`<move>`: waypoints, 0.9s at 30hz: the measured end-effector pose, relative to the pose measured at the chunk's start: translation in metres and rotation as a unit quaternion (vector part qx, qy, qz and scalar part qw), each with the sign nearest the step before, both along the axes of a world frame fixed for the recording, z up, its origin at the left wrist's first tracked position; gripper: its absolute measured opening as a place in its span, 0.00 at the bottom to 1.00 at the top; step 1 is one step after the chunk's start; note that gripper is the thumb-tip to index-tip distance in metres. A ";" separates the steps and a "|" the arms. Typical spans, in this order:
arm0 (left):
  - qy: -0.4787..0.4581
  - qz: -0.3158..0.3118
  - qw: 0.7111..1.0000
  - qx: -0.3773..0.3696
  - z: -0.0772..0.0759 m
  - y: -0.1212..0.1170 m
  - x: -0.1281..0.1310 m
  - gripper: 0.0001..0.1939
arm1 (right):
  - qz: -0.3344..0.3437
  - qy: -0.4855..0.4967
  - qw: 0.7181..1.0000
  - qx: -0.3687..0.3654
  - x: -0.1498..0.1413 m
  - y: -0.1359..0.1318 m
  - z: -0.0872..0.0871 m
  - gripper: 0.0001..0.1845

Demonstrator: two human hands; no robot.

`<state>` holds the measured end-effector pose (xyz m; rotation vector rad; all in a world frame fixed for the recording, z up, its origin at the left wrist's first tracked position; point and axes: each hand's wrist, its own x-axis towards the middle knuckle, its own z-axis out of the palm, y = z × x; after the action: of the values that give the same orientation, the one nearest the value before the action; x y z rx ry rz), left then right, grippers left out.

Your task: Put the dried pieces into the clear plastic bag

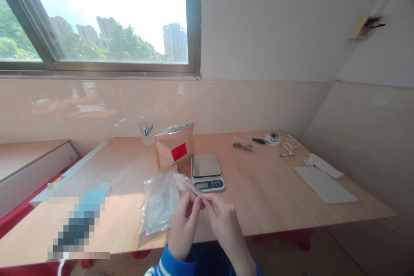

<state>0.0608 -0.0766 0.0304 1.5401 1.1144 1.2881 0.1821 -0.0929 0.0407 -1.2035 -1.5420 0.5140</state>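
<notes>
My left hand (185, 221) and my right hand (223, 214) meet near the table's front edge, fingertips pinched together on the edge of a small clear plastic bag (186, 183). The bag stretches away from my fingers toward the scale, and its contents cannot be made out. To the left lies a stack of clear plastic bags (158, 207), flat on the table. Just beyond my hands sits a digital kitchen scale (207, 166) with a bare weighing plate. Behind the stack stands a brown kraft pouch (174, 146), open at the top, with a red label.
A plastic bottle (147, 131) stands by the wall. At the back right are a bagged dark item (243, 144), a green screwdriver (258, 140), a dome camera (273, 138) and a white cable (287, 150). White paper (326, 185) lies right; a blurred patch (80, 220) covers something left.
</notes>
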 end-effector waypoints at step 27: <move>-0.074 -0.105 0.990 -0.057 -0.002 -0.009 -0.003 0.18 | 0.146 0.259 0.925 -0.236 0.015 -0.009 0.008 0.19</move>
<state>0.0576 -0.0857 0.0289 1.4118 0.8922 1.1556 0.1969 -0.1018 0.0482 -1.0640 -1.1643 1.3492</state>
